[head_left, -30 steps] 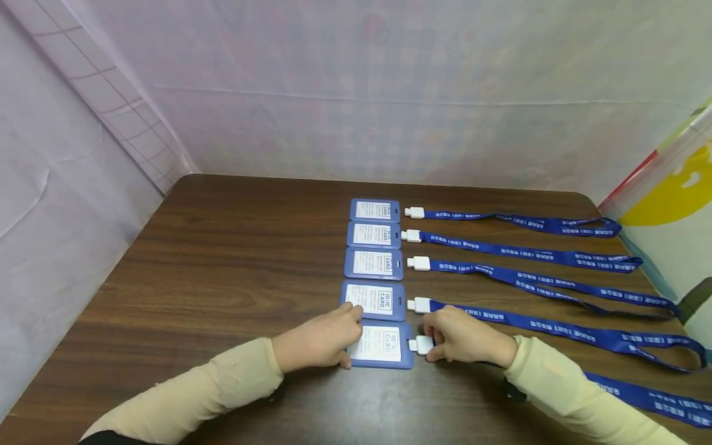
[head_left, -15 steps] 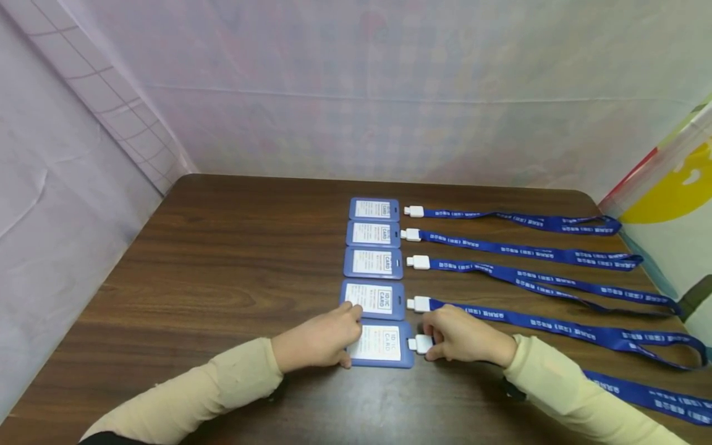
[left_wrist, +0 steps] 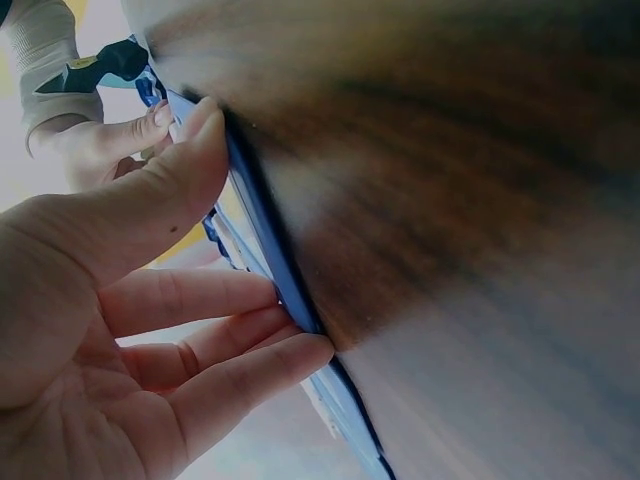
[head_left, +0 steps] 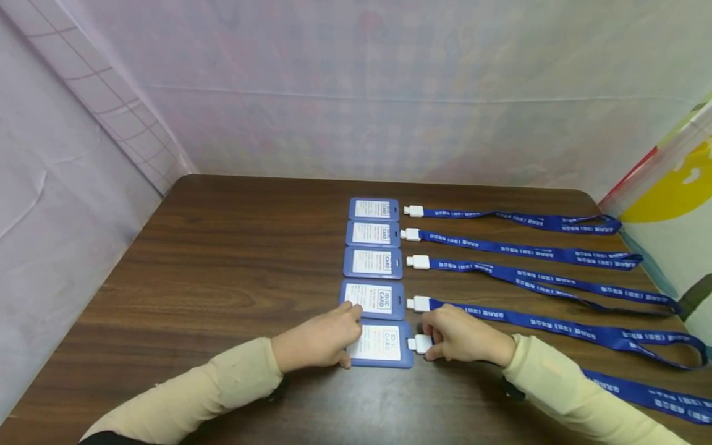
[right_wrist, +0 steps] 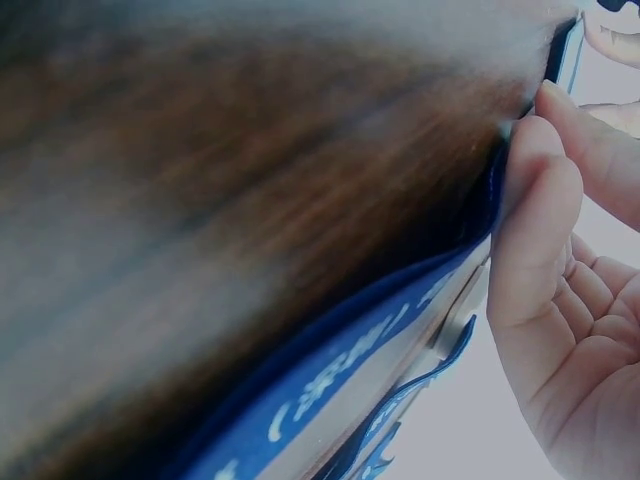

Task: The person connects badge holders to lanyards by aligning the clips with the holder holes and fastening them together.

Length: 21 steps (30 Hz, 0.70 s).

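Observation:
In the head view, my left hand (head_left: 319, 337) holds the nearest blue ID card holder (head_left: 384, 343) flat on the table. In the left wrist view, the thumb and several fingertips grip the card holder's edge (left_wrist: 265, 215). My right hand (head_left: 464, 334) pinches a blue lanyard (head_left: 645, 398) just behind its white clip (head_left: 421, 343). The clip's narrow tip lies at the slotted end of that card holder; whether it enters the slot I cannot tell. The right wrist view has the strap (right_wrist: 340, 350) trailing from the fingers. Part of the strap is hidden under the right forearm.
Beyond the hands, more card holders (head_left: 372, 262) form a column on the brown wooden table (head_left: 222, 259). Opposite each lies another blue lanyard (head_left: 528, 250), its white clip (head_left: 411, 235) toward the slot. Pale cloth (head_left: 356, 123) hangs behind the table's far edge.

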Each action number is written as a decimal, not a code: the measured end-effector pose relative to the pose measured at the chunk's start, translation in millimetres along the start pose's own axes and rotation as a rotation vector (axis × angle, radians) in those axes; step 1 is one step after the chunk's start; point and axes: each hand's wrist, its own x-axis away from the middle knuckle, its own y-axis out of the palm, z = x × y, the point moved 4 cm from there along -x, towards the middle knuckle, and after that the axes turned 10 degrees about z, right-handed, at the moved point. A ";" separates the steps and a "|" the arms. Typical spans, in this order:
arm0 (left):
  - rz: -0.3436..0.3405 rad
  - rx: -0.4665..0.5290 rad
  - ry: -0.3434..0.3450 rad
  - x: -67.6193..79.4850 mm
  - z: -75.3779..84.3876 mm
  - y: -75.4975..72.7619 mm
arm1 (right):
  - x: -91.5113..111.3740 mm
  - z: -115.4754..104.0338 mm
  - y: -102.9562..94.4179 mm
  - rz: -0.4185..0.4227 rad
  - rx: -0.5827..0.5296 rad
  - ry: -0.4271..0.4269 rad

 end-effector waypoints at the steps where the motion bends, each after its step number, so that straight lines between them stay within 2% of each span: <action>1: 0.000 -0.001 0.001 0.0 0.0 0.0 | -0.1 0.0 0.0 0.000 -0.001 0.000; 21: -0.003 -0.012 0.005 -1.4 0.8 -0.2 | -3.0 -2.7 0.4 -0.032 -0.009 0.021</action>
